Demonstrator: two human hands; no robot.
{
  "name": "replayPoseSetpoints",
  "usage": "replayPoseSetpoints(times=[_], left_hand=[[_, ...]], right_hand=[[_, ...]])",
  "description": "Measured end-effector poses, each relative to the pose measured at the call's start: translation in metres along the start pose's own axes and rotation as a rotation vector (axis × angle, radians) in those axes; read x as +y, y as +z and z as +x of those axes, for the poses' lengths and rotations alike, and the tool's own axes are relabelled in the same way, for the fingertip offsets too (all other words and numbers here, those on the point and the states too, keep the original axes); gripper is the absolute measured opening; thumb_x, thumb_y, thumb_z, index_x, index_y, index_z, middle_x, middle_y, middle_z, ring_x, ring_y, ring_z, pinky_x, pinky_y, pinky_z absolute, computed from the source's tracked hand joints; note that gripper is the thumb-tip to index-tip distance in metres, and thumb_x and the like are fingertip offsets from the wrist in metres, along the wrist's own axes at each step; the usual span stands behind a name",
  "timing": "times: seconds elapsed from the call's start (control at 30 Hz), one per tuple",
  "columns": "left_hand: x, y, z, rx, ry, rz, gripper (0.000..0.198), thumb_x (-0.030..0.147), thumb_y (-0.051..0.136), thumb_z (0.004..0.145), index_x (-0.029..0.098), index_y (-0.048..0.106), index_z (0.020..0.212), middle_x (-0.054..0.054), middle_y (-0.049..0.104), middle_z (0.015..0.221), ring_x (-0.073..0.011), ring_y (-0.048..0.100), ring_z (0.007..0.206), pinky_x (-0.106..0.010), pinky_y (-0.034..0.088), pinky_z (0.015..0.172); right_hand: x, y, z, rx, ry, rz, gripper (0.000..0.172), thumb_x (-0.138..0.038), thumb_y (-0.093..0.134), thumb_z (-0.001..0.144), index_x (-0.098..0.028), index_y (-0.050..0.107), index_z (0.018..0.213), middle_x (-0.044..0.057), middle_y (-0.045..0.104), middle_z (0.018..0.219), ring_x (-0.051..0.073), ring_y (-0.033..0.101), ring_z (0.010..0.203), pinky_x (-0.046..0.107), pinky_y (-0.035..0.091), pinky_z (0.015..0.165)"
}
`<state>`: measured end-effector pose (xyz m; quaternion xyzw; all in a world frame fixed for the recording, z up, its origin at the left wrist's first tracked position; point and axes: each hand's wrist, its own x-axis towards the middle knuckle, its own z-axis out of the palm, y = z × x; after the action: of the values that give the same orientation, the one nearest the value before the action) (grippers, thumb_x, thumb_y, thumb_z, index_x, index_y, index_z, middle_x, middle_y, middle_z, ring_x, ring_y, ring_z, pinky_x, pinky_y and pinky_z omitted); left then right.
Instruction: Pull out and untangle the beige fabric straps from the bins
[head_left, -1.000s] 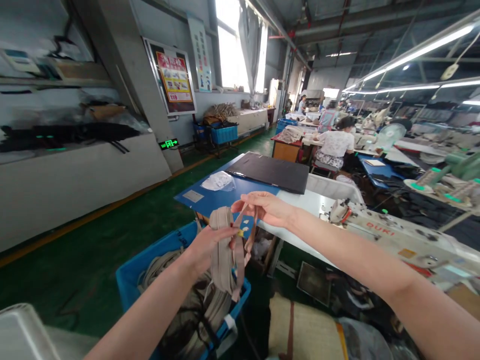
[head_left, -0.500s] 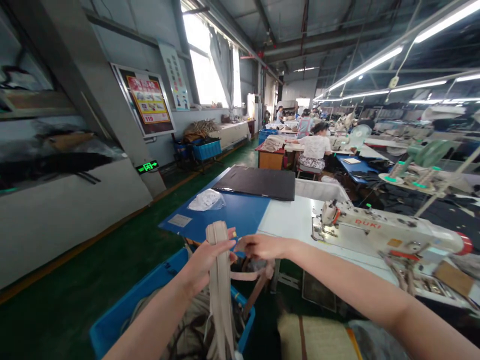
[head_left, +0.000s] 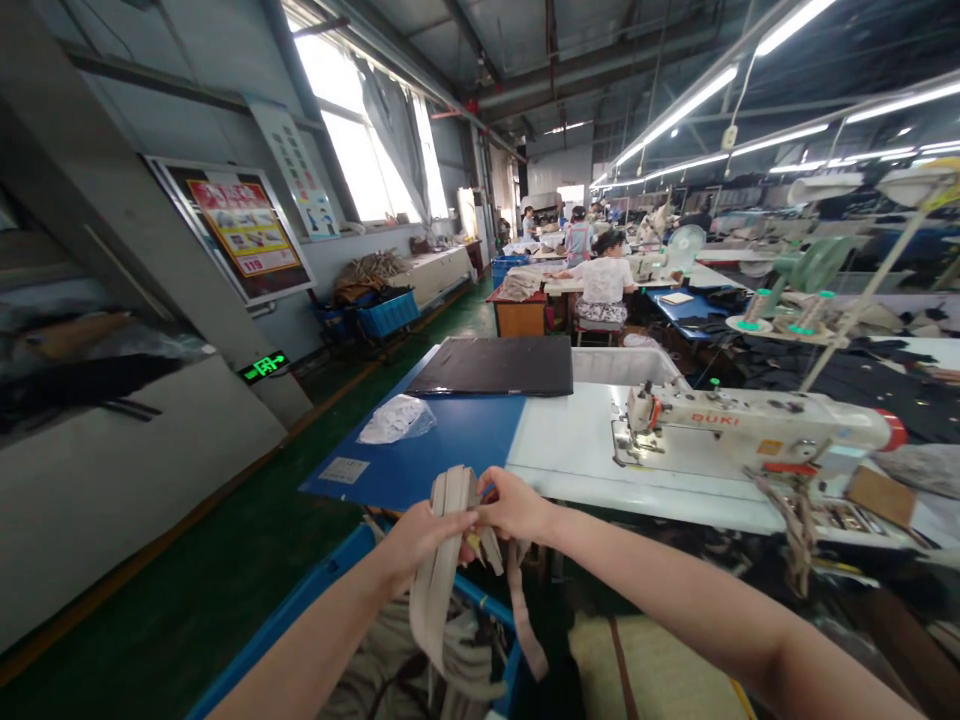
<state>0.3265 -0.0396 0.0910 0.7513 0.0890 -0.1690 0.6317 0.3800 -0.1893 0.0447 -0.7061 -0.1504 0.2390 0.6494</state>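
Note:
My left hand is closed round a folded bundle of beige fabric strips, which loops over the top of the hand and hangs down. My right hand meets it at the bundle's right side, fingers pinched on the strips by the left thumb. One loose strip dangles below the right hand. Under both hands stands a blue crate with more beige strips heaped in it. The fingertips of my left hand are partly hidden behind the bundle.
Ahead is a table with a blue surface, a black flat board and a clear plastic bag. A white sewing machine stands on the right. A woven beige seat is below. Farther off, a person sits working.
My right hand has come in against the bundle and now pinches it. The bundle has swung to a slant, and a loose strip hangs lower. The view has shifted slightly to the right.

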Motion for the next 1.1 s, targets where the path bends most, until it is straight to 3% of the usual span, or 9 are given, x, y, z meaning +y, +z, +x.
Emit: replayPoseSetpoints(times=[0.23, 0.37, 0.47, 0.53, 0.63, 0.73, 0.83, 0.97, 1.1], left_hand=[[0.006, -0.005, 0.008, 0.037, -0.017, 0.029, 0.042, 0.044, 0.080, 0.049, 0.013, 0.061, 0.070, -0.003, 0.061, 0.053, -0.0143, 0.053, 0.048, -0.023, 0.041, 0.046], [0.003, -0.005, 0.009, 0.004, -0.033, 0.077, 0.039, 0.044, 0.077, 0.053, 0.012, 0.059, 0.067, -0.003, 0.058, 0.050, -0.0138, 0.052, 0.047, -0.024, 0.041, 0.047], [-0.003, -0.001, 0.017, 0.023, -0.053, 0.026, 0.055, 0.044, 0.080, 0.048, 0.011, 0.061, 0.088, -0.002, 0.060, 0.055, -0.0147, 0.053, 0.048, -0.024, 0.040, 0.046], [-0.007, 0.006, 0.024, 0.019, -0.063, -0.006, 0.073, 0.046, 0.082, 0.044, 0.011, 0.056, 0.103, -0.002, 0.062, 0.060, -0.0175, 0.057, 0.053, -0.026, 0.044, 0.049], [-0.010, 0.025, 0.029, -0.024, -0.046, 0.059, 0.072, 0.048, 0.080, 0.047, 0.010, 0.053, 0.101, -0.004, 0.062, 0.058, -0.0217, 0.060, 0.058, -0.028, 0.046, 0.052], [-0.011, 0.048, 0.026, -0.124, -0.009, 0.079, 0.061, 0.044, 0.077, 0.051, 0.010, 0.053, 0.095, -0.006, 0.063, 0.060, -0.0204, 0.061, 0.057, -0.028, 0.045, 0.053], [-0.012, 0.060, 0.022, -0.260, 0.031, 0.039, 0.060, 0.039, 0.077, 0.054, 0.010, 0.053, 0.100, -0.007, 0.067, 0.072, -0.0177, 0.060, 0.058, -0.028, 0.046, 0.056], [-0.014, 0.060, 0.025, -0.347, 0.051, 0.065, 0.064, 0.040, 0.074, 0.058, 0.008, 0.052, 0.110, -0.006, 0.066, 0.069, -0.0185, 0.059, 0.056, -0.030, 0.047, 0.057], [-0.011, 0.064, 0.034, -0.383, 0.115, 0.298, 0.055, 0.045, 0.070, 0.059, 0.008, 0.061, 0.099, -0.009, 0.069, 0.078, -0.0247, 0.063, 0.069, -0.035, 0.051, 0.066]], right_hand=[[-0.004, -0.058, -0.040, -0.338, 0.184, 0.062, 0.042, -0.050, 0.072, 0.068, -0.014, 0.056, 0.080, -0.010, 0.044, 0.045, 0.001, 0.025, 0.033, 0.017, 0.012, 0.035], [0.013, -0.103, -0.068, -0.269, 0.236, 0.022, 0.042, -0.052, 0.068, 0.070, -0.013, 0.063, 0.083, -0.010, 0.037, 0.040, 0.003, 0.023, 0.034, 0.020, 0.011, 0.037], [0.031, -0.122, -0.080, -0.092, 0.288, -0.290, 0.025, -0.038, 0.058, 0.080, -0.014, 0.065, 0.079, -0.007, 0.038, 0.042, 0.005, 0.027, 0.038, 0.021, 0.016, 0.041], [0.040, -0.120, -0.081, 0.017, 0.291, -0.610, 0.019, -0.028, 0.058, 0.078, -0.014, 0.066, 0.067, -0.004, 0.040, 0.044, 0.007, 0.034, 0.044, 0.023, 0.022, 0.046], [0.045, -0.093, -0.070, 0.034, 0.244, -0.801, 0.016, -0.022, 0.067, 0.071, -0.014, 0.066, 0.056, -0.001, 0.045, 0.049, 0.012, 0.045, 0.056, 0.025, 0.030, 0.055], [0.035, -0.055, -0.050, -0.041, 0.172, -0.625, 0.004, -0.013, 0.065, 0.071, -0.015, 0.067, 0.068, -0.004, 0.049, 0.054, 0.010, 0.047, 0.059, 0.023, 0.035, 0.059], [0.022, -0.033, -0.037, -0.086, 0.199, -0.198, 0.015, 0.001, 0.053, 0.067, -0.013, 0.057, 0.065, -0.006, 0.047, 0.052, 0.006, 0.040, 0.048, 0.019, 0.034, 0.051], [0.020, -0.036, -0.038, -0.147, 0.282, 0.071, 0.019, -0.002, 0.039, 0.069, -0.016, 0.043, 0.057, -0.008, 0.035, 0.041, 0.003, 0.022, 0.036, 0.017, 0.018, 0.039], [0.026, -0.048, -0.046, -0.193, 0.285, 0.101, 0.015, -0.002, 0.039, 0.064, -0.017, 0.043, 0.062, -0.009, 0.033, 0.041, 0.004, 0.025, 0.035, 0.016, 0.019, 0.039]])
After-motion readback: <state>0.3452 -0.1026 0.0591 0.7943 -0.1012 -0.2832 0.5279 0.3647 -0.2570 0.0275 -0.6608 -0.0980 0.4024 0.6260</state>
